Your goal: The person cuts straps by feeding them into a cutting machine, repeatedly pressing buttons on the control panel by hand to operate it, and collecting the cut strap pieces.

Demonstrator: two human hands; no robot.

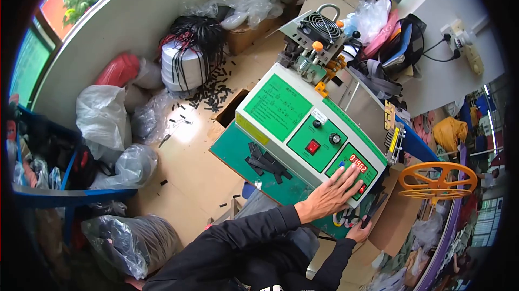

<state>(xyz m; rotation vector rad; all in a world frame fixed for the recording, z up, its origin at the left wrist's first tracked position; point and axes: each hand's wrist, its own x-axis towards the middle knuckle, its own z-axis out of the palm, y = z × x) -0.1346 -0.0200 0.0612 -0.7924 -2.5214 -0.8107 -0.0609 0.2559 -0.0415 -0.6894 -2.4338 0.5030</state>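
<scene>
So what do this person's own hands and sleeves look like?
Both hands are bare, with no gloves. The left hand comes out of a long, plain black sleeve that ends at the wrist; the right hand has a matching dark sleeve. No watch or ring can be made out on either.

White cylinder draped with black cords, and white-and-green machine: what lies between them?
Scattered short black pieces lie on the tan floor, with a dark opening nearer the machine, as the head view shows.
</scene>
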